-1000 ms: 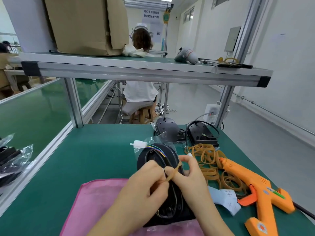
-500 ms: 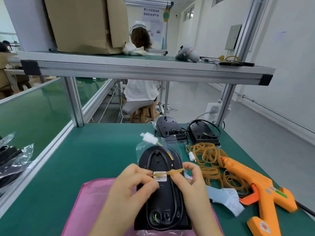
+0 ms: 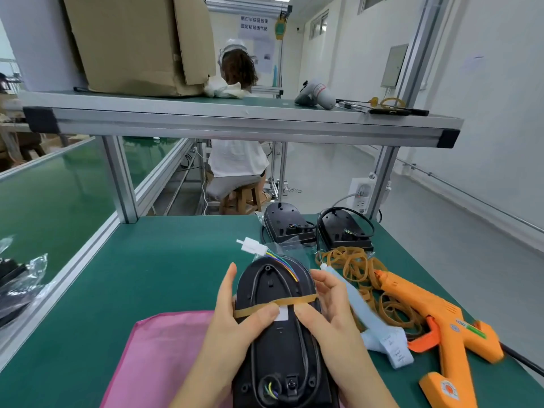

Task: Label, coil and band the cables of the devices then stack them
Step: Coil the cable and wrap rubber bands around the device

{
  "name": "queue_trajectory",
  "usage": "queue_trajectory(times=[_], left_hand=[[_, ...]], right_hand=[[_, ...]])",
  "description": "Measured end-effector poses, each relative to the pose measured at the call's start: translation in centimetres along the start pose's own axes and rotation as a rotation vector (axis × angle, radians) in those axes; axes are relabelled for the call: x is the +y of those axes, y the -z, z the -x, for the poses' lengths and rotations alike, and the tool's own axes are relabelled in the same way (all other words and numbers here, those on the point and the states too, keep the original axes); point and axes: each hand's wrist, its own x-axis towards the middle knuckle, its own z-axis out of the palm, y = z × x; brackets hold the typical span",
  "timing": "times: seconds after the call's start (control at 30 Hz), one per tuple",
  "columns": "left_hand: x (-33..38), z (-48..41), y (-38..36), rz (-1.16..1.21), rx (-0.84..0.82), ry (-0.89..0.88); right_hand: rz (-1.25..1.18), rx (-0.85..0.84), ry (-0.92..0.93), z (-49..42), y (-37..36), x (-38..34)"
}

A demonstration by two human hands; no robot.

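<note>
The hands have drawn apart since half a second ago: the rubber band (image 3: 297,300), then a short length pinched over the label, now stretches straight across the whole width of the device (image 3: 273,343). The left hand (image 3: 232,331) sits at the device's left edge, its thumb pressing the band down onto the black shell while the forefinger points up along the side. The right hand (image 3: 332,316) sits at the right edge, fingers curled over that end of the band and thumb resting on the shell just beside the white label (image 3: 283,313). Whether the band already passes under the device I cannot make out from here.

The device lies on its face, its near end over a pink cloth (image 3: 164,348) on the green table (image 3: 153,269). Its black cable (image 3: 256,285) is looped round the back of the shell, under the band, and its coloured wires (image 3: 284,262) lead out at the far end to a white connector (image 3: 252,245).

Just to the right lie a loose pile of rubber bands (image 3: 353,265), an orange glue gun (image 3: 435,316) and a strip of pale label paper (image 3: 391,346). Two more black devices (image 3: 284,225) stand side by side at the far edge of the table.
</note>
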Motion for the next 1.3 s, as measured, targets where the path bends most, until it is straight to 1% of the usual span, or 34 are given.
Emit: queue_trajectory(times=[0.07, 0.13, 0.27, 0.4, 0.53, 0.63, 0.7, 0.77, 0.9, 1.0, 1.07, 1.13, 1.23, 1.3], left_hand=[[-0.3, -0.3, 0.3, 0.072, -0.002, 0.048], [-0.3, -0.6, 0.8, 0.122, 0.015, 0.070], [-0.3, -0.7, 1.9, 0.122, -0.041, 0.099], [-0.6, -0.4, 2.4, 0.104, -0.100, 0.120], [-0.4, -0.4, 2.7, 0.098, -0.133, 0.121], [-0.3, -0.5, 3.0, 0.057, -0.145, 0.104], [-0.4, -0.4, 3.1, 0.046, -0.151, 0.113], [-0.4, -0.4, 3.2, 0.038, -0.159, 0.123], [-0.1, -0.4, 2.9, 0.069, -0.135, 0.145], [0.1, -0.4, 2.7, 0.095, -0.112, 0.171], [0.2, -0.3, 2.6, 0.106, -0.097, 0.176], [0.2, -0.2, 2.5, 0.122, -0.093, 0.183], [0.0, -0.1, 2.5, 0.109, -0.077, 0.191], [-0.2, -0.1, 2.6, 0.098, -0.066, 0.190]], right_hand=[[-0.071, -0.058, -0.010, -0.1, 0.5, -0.2], [-0.055, -0.030, 0.035, -0.1, 1.4, -0.4], [0.423, -0.071, 0.301, -0.5, 2.4, -2.0], [0.738, -0.180, 0.392, -1.5, 2.8, -3.5], [0.881, -0.248, 0.456, -1.9, 2.7, -4.5], [0.995, -0.330, 0.418, -2.0, 2.7, -5.3], [1.005, -0.396, 0.401, -2.3, 2.8, -5.8], [0.954, -0.423, 0.403, -2.6, 2.7, -5.7], [0.801, -0.317, 0.413, -2.5, 2.8, -4.2], [0.727, -0.217, 0.428, -2.1, 2.8, -3.0], [0.679, -0.179, 0.418, -1.8, 2.9, -2.4], [0.641, -0.163, 0.401, -1.5, 2.8, -1.9], [0.568, -0.174, 0.322, -1.3, 2.8, -1.6], [0.584, -0.197, 0.285, -1.4, 2.9, -1.2]])
